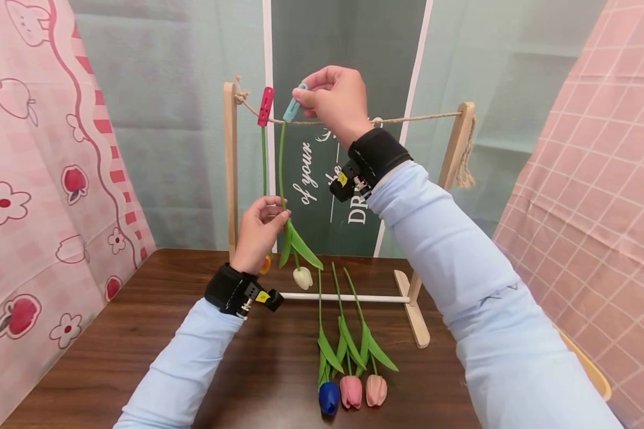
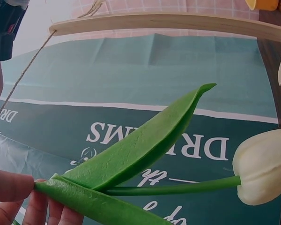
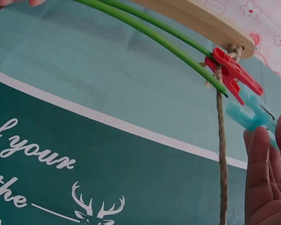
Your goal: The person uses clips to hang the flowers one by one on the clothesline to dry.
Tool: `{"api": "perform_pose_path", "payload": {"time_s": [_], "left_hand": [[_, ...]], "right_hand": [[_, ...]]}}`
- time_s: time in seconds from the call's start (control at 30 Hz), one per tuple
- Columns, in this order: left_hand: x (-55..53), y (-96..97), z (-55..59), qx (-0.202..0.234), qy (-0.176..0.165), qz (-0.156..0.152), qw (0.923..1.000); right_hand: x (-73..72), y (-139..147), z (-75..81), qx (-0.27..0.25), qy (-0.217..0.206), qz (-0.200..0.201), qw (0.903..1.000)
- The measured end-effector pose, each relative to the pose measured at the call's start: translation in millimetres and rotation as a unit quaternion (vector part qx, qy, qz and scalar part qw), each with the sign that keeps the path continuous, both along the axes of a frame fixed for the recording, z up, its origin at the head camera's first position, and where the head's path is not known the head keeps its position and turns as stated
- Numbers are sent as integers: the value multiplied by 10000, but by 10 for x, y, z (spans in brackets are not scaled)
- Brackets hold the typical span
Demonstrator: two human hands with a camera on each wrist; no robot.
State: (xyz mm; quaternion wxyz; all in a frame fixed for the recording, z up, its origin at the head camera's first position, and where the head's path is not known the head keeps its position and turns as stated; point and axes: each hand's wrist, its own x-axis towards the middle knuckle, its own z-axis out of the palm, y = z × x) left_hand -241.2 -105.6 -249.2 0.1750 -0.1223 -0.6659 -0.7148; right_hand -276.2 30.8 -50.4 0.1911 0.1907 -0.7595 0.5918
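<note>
My left hand [image 1: 259, 229] pinches the green stem of a white tulip [image 1: 302, 277], which hangs bloom down, near its leaves [image 2: 136, 145]. Up at the rope [image 1: 424, 118], my right hand [image 1: 340, 98] holds a light blue clothespin [image 1: 291, 111] between thumb and fingers. In the right wrist view, the clothespin's mouth is close beside the rope and the tulip's stem end [image 3: 220, 87]. Just left of it, a red clothespin [image 1: 265, 107] grips another stem on the rope. That stem's orange tulip [image 1: 265, 264] is partly hidden behind my left hand.
The rope runs between two wooden posts [image 1: 231, 173], joined low down by a white bar [image 1: 349, 297]. On the brown table [image 1: 279, 369] lie a blue tulip [image 1: 329, 398], a pink tulip [image 1: 351, 391] and a peach tulip [image 1: 376, 390]. A yellow rim [image 1: 582, 363] shows beyond my right sleeve.
</note>
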Motion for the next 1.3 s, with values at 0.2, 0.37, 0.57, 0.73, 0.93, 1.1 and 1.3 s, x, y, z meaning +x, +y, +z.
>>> {"api": "perform_pose_path", "payload": {"time_s": [0.2, 0.37, 0.57, 0.73, 0.93, 1.1, 1.3], "left_hand": [[-13, 15, -7, -73, 11, 17, 10000], [-8, 28, 0, -72, 64, 4, 10000], [-5, 39, 7, -120, 111, -2, 9999], [-12, 48, 5, -30, 101, 2, 9999], [-17, 61, 8, 32, 95, 21, 9999], [-9, 57, 12, -3, 101, 11, 9999], [-16, 44, 12, -37, 110, 26, 9999]], "right_hand": [[2, -35, -1, 181, -65, -110, 9998], [5, -43, 4, 236, -142, -125, 9995], [-1, -58, -8, 423, -228, -169, 9987], [-18, -77, -20, 555, -320, -184, 9978], [-48, -81, -35, 661, -310, -184, 9972], [-48, -83, -32, 755, -406, -158, 9962], [-27, -85, -23, 767, -540, -44, 9956]]}}
